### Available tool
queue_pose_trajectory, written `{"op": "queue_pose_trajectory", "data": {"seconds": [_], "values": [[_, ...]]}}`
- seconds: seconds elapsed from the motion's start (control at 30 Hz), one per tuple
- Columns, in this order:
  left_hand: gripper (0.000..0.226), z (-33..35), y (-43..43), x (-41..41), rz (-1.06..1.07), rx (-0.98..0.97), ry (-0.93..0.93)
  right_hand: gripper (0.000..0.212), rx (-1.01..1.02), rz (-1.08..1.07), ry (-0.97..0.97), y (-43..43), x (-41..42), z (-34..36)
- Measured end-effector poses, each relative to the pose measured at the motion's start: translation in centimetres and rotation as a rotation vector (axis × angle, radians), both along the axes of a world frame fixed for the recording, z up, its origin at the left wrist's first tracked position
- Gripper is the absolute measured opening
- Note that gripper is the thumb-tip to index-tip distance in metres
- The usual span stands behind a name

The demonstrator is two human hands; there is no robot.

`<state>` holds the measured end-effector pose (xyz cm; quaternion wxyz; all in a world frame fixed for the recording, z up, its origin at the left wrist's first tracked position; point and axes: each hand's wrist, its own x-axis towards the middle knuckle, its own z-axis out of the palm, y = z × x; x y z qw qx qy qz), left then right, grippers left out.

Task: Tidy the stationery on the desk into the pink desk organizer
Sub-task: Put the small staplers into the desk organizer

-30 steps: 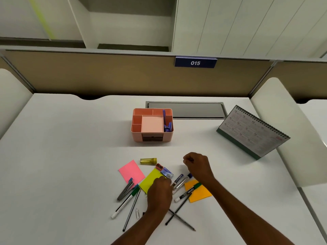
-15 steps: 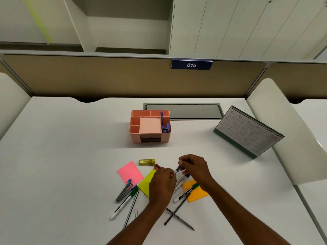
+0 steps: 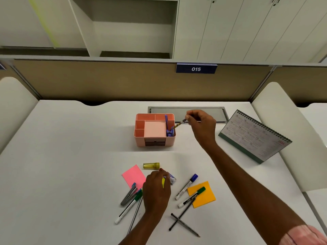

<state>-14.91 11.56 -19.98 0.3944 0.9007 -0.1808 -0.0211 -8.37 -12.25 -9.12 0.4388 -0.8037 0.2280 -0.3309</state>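
The pink desk organizer (image 3: 137, 137) stands mid-desk with purple pens (image 3: 166, 122) in its right compartment. My right hand (image 3: 201, 127) pinches a thin pen (image 3: 178, 124) whose tip dips into that same compartment. Nearer to me, my left hand (image 3: 156, 190) lies over a yellow sticky note (image 3: 163, 182), its fingers curled on the end of a small blue and white item (image 3: 171, 179). Loose on the desk are a pink note (image 3: 132, 175), an orange note (image 3: 206, 198), a blue-capped marker (image 3: 186, 186), a green-capped marker (image 3: 192, 198) and two crossed black pens (image 3: 182, 221).
A small yellow tube (image 3: 151, 165) lies above my left hand. Grey pens (image 3: 129, 194) and another green-capped marker (image 3: 128, 206) lie at its left. A desk calendar (image 3: 254, 137) stands at the right. A grey cable hatch (image 3: 208, 112) sits behind the organizer.
My right hand picked a pen from the pile and carried it up to the organizer's right compartment. My left hand stayed on the yellow note by the blue and white item.
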Motion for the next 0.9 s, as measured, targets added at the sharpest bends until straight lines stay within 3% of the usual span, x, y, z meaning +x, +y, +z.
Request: {"op": "queue_pose_trajectory", "data": {"seconds": [0.13, 0.4, 0.9], "values": [[0.016, -0.2, 1.1, 0.0, 0.004, 0.099, 0.014, 0.009, -0.128, -0.011, 0.008, -0.5, 3.3, -0.3], [0.021, -0.4, 2.5, 1.3, 0.041, 0.298, 0.059, 0.01, -0.262, 0.076, 0.229, -0.8, 6.5, -2.7], [0.018, -1.0, 3.6, 2.5, 0.103, 0.282, 0.082, 0.019, -0.292, 0.203, 0.479, -0.6, 9.4, -4.4]]}}
